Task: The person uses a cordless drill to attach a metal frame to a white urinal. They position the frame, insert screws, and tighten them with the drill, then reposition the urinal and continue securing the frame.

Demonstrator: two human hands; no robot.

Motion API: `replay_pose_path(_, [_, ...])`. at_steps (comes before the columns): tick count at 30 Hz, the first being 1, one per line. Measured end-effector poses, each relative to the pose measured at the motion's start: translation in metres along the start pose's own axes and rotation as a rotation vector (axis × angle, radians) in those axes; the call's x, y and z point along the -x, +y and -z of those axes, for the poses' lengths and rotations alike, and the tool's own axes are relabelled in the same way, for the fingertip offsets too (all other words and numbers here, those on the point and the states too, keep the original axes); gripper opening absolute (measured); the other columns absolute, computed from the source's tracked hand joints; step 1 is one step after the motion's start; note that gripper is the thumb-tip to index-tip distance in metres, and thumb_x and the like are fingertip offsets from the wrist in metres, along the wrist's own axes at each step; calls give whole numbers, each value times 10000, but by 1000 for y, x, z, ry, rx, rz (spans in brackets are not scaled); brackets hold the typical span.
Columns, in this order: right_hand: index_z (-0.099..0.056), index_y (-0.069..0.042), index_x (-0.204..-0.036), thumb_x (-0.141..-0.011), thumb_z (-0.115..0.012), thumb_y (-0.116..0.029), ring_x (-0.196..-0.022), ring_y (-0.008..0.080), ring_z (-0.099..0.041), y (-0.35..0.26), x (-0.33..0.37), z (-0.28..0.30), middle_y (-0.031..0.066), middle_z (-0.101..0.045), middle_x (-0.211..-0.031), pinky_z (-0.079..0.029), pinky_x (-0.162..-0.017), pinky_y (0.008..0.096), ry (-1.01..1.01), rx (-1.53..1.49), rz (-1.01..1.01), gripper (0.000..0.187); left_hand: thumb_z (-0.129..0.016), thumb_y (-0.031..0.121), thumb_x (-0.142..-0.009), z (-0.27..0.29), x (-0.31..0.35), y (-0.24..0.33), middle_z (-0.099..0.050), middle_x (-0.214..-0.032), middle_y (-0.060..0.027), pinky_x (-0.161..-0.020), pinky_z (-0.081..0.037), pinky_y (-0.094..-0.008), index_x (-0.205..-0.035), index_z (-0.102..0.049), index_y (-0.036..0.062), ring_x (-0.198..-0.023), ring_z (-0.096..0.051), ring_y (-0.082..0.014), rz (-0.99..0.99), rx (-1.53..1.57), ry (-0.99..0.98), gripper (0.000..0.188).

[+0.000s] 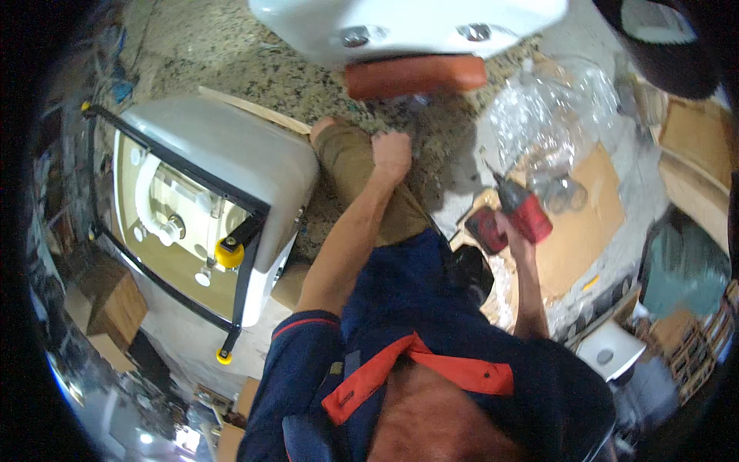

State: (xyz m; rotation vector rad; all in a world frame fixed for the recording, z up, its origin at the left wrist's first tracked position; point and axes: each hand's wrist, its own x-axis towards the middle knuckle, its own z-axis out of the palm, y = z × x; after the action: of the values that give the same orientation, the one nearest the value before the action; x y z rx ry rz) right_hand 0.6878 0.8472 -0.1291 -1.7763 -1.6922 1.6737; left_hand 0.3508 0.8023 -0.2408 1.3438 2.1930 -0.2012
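Note:
My right hand [520,242] is wrapped round the grip of a red and black cordless drill [526,214]. The drill's bit points up and away to the left, over plastic wrap and cardboard. My left hand [392,154] is closed in a fist near my bent knee in brown trousers; whatever it holds, if anything, is hidden. Ahead stands a white glossy tub or basin [416,19] with two chrome fittings, and an orange-brown block [416,75] lies along its near edge. To the left, a white tub [223,138] lies on its side with white pipes showing and a black metal frame [177,185] with yellow feet.
Crumpled clear plastic wrap [554,108] and a flat cardboard sheet [589,223] cover the floor at right. A wooden strip [254,109] lies by the left tub. Cardboard boxes [697,138] stand at far right, another box [108,304] at lower left. Speckled stone floor [208,46] lies ahead.

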Motion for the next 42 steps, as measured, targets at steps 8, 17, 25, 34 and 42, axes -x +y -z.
replay_pose_path(8, [-621,-89,-885,-914,-695,-202,-667,104,-508,2,-8,-22,-25,-553,-726,-402,-618,289,-209,-57,-41,138,-595,148,-855,-12,-14,4,-705,-984,-117,-894,-441,-498,-948,-749,79,-1068,-625,-317,-20,-41,42,192])
replay_pose_path(17, [-558,-65,-1340,-889,-746,-335,-1257,262,-540,-20,-59,-32,101,-605,-1341,-396,-1087,431,-143,447,150,558,-596,95,-926,60,11,8,-703,-843,-118,-611,-577,-392,-1132,-591,-41,-765,-720,-256,136,1134,190,247])
replay_pose_path(25, [-613,-73,-1299,-958,-643,-181,-1169,226,-594,-118,-23,-52,69,-660,-1232,-434,-1039,409,-488,340,614,359,-593,116,-982,169,143,-16,-650,-993,-132,-724,-635,-350,-1181,-524,-17,-946,-713,-330,135,2446,224,249])
replay_pose_path(34, [-528,-100,-1352,-927,-666,-239,-1183,236,-598,-165,26,-69,67,-652,-1237,-462,-1015,391,-529,657,937,468,-572,75,-991,172,230,-26,-667,-942,-143,-737,-650,-347,-1106,-529,-4,-927,-723,-322,67,2526,517,146])
replay_pose_path(42, [-530,-91,-1312,-778,-834,-313,-1132,280,-623,-156,35,-79,103,-672,-1165,-474,-987,424,-372,418,988,654,-617,20,-952,189,263,-28,-670,-921,-166,-727,-645,-321,-1088,-510,-41,-872,-733,-292,50,2378,760,184])
